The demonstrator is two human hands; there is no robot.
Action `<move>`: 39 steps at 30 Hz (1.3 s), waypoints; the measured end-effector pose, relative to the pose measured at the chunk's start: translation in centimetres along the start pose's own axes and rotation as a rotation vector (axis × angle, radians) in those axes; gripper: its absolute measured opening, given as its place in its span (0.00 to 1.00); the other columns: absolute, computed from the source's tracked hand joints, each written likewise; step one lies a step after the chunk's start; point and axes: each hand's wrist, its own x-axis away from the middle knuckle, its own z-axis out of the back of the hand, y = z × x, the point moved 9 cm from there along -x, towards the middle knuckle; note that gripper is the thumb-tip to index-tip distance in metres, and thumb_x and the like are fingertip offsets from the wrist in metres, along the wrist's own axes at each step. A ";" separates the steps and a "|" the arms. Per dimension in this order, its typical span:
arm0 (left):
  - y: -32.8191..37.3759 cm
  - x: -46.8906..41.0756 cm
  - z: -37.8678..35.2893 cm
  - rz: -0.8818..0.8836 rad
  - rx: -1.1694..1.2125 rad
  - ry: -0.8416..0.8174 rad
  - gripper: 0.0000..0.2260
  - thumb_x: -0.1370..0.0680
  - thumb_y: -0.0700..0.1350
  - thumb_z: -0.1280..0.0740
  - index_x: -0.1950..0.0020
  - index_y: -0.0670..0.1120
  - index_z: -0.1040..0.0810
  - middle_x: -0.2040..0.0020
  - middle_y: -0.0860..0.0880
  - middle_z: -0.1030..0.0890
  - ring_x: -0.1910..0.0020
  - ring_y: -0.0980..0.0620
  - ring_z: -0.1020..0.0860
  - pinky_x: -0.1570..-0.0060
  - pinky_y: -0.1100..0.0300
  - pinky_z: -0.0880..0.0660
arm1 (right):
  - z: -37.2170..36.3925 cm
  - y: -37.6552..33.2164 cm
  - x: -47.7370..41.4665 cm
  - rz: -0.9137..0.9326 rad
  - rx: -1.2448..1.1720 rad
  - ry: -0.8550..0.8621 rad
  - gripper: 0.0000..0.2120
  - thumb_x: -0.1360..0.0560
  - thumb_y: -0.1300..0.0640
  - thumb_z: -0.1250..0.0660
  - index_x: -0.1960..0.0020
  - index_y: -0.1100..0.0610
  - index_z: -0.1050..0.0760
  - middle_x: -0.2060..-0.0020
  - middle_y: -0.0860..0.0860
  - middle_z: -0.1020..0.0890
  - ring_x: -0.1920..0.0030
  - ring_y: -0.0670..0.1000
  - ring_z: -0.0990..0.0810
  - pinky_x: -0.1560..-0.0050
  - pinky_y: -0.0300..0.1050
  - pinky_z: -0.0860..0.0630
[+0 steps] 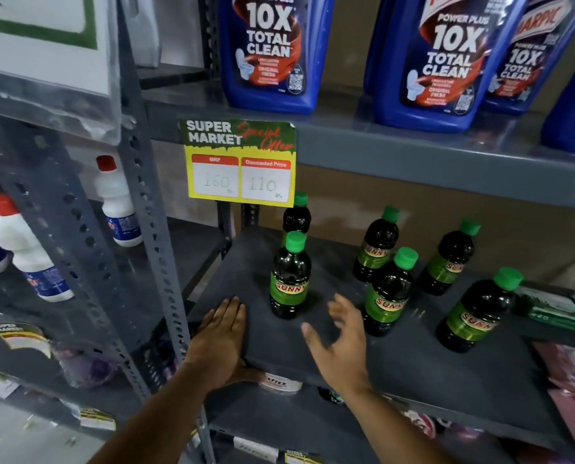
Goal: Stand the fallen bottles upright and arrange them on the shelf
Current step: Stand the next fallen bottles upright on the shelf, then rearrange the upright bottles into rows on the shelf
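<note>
1. We see six dark bottles standing upright on the grey shelf point(413, 373); each is a rounded, glossy plastic shape with a ribbed green cap and a green label reading "SUNNY".
2. The front-left bottle point(290, 276) stands just ahead of the back-left bottle point(296, 216), which is partly hidden by it.
3. To the right, the back-middle bottle point(376, 244), the centre bottle point(390, 293), the back-right bottle point(448, 257) and the front-right bottle point(477, 311) stand loosely staggered, apart from one another.
4. Our left hand point(220, 339) lies flat, fingers together, palm down on the shelf's front-left corner, thumb hooked under the edge.
5. Our right hand point(341, 343) hovers above the shelf with fingers spread, holding nothing, between the front-left bottle and the centre bottle.
6. The shelf surface is matte, dark grey metal, carried by perforated angle uprights point(152, 229).
7. A yellow and green price card point(240, 164) hangs from the shelf above, printed "SUPER MARKET".
8. That upper shelf carries large blue jugs point(272, 51), smooth and glossy, labelled "10X TOTAL CLEAN".
9. The neighbouring rack to the left holds white bottles with red caps point(28, 249).
</note>
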 end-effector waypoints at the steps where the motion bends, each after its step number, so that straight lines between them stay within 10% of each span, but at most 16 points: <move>1: 0.0 -0.1 -0.1 0.000 0.009 0.008 0.65 0.47 0.84 0.49 0.24 0.43 0.62 0.22 0.44 0.60 0.25 0.47 0.61 0.27 0.51 0.62 | 2.7 0.6 0.9 -0.001 0.016 0.101 0.33 0.35 0.38 0.27 0.35 0.49 0.31 0.46 0.47 0.25 0.43 0.42 0.25 0.42 0.35 0.28; 7: -0.6 -0.7 -0.7 -0.019 -0.002 0.055 0.65 0.47 0.83 0.46 0.24 0.41 0.56 0.22 0.42 0.55 0.24 0.44 0.57 0.27 0.50 0.56 | 19.0 6.9 1.3 -0.208 0.283 0.611 0.37 0.40 0.41 0.22 0.43 0.65 0.28 0.52 0.58 0.23 0.50 0.65 0.24 0.51 0.63 0.24; 13: -0.4 -0.6 -1.1 -0.015 0.022 0.014 0.67 0.49 0.85 0.51 0.24 0.40 0.55 0.22 0.41 0.54 0.24 0.44 0.56 0.27 0.47 0.54 | 22.9 8.9 -3.3 -0.371 0.248 0.476 0.50 0.40 0.51 0.17 0.28 0.61 0.41 0.35 0.60 0.27 0.35 0.60 0.27 0.36 0.58 0.28; 19: -0.1 -0.2 -0.8 0.023 0.016 -0.037 0.67 0.49 0.85 0.52 0.24 0.41 0.60 0.22 0.43 0.59 0.24 0.46 0.59 0.27 0.49 0.57 | 22.4 9.4 -4.0 -0.425 0.204 0.392 0.38 0.32 0.58 0.23 0.29 0.57 0.39 0.43 0.53 0.24 0.48 0.54 0.25 0.50 0.45 0.30; 39: -0.2 -0.1 -0.9 0.017 -0.015 0.000 0.64 0.45 0.83 0.47 0.24 0.41 0.59 0.22 0.43 0.58 0.24 0.46 0.58 0.27 0.48 0.54 | 23.3 8.4 3.9 -0.421 0.337 0.277 0.30 0.36 0.55 0.20 0.39 0.56 0.30 0.52 0.50 0.21 0.52 0.52 0.22 0.52 0.45 0.28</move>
